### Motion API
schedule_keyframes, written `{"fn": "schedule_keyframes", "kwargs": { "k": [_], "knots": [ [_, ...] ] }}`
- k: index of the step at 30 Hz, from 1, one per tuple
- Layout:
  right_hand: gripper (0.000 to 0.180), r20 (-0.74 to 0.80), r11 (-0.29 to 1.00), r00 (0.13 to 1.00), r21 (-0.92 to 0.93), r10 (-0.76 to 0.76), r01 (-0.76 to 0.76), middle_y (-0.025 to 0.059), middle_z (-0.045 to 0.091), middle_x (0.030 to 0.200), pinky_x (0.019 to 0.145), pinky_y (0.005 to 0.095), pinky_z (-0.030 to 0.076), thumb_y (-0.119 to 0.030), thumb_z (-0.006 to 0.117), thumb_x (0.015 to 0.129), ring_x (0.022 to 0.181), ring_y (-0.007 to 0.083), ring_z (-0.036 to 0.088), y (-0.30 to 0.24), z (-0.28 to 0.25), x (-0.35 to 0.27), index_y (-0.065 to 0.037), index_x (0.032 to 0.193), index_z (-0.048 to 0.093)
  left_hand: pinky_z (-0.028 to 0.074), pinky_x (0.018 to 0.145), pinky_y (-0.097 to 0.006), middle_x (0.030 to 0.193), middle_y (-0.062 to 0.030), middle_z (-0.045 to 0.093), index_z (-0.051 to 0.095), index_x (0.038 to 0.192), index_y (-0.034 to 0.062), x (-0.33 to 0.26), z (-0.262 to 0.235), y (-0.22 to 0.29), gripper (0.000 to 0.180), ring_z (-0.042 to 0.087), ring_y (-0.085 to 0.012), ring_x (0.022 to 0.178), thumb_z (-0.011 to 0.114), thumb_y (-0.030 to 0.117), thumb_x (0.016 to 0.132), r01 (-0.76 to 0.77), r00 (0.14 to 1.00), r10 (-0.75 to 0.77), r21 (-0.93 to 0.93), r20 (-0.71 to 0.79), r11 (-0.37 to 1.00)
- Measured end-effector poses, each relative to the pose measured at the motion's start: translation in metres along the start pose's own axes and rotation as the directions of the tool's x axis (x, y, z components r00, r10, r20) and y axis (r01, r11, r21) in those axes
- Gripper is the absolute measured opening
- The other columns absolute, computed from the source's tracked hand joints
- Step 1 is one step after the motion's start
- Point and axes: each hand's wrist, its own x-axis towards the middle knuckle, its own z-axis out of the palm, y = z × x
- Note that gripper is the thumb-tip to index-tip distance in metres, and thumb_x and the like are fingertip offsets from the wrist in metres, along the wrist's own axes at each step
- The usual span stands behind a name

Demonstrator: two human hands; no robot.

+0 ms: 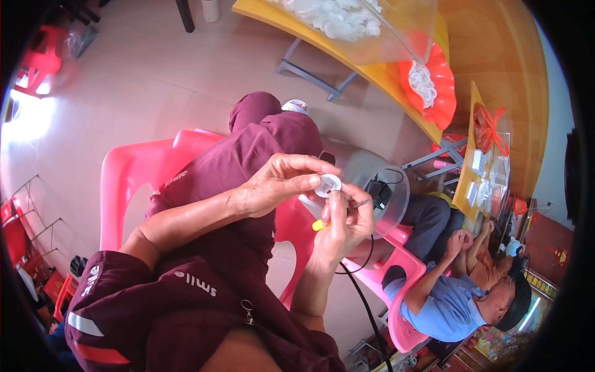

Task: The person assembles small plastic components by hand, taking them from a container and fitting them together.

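Observation:
My left hand [279, 183] pinches a small round white cup-like piece [328, 185] between thumb and fingers, above my lap. Close on its other side is my right hand [345, 223], its fingertips touching or nearly touching the rim. The right fingers are wrapped round a slim tool with a yellow handle [319, 225]; the handle's end shows at the palm side and a thin dark tip appears beyond the fingers. What kind of tool it is, I cannot make out. Inside the white piece is a small dark spot.
A yellow table [378, 77] at the top carries a clear bin of white pieces [334, 17] and a red scalloped tray [441, 93]. Beyond my hands stands a translucent tub [396, 208] with a black adapter. A person in a blue shirt [455, 304] sits at right; a black cable [365, 304] hangs nearby.

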Motion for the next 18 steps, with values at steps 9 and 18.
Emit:
{"fn": "schedule_keyframes", "kwargs": {
  "k": [9,18],
  "knots": [
    [0.019,0.069,0.982,0.997,-0.187,-0.017,0.030,0.0029,0.045,0.082,0.051,0.0191,0.033,-0.003,0.048,0.086,0.056,0.0064,0.041,-0.011,0.009,-0.002,0.006,0.094,0.062,0.048,0.073,-0.027,0.100,-0.0079,0.062,0.057,0.109,0.0008,0.005,-0.006,0.001,0.042,0.060,-0.0130,0.081,0.040,0.038,0.099,0.038,0.999,-0.032,-0.170,0.037,0.985],
    [0.025,0.173,0.906,0.982,-0.399,-0.077,0.141,0.0058,0.048,0.084,0.051,0.0213,0.040,0.000,0.053,0.088,0.058,0.0094,0.049,-0.015,0.008,-0.007,0.002,0.110,0.064,0.040,0.058,-0.021,0.082,-0.0014,0.057,0.057,0.100,0.0036,0.009,-0.009,0.002,0.039,0.052,-0.0086,0.068,0.043,0.040,0.098,0.016,0.998,-0.027,-0.160,-0.064,0.987]
  ]
}}
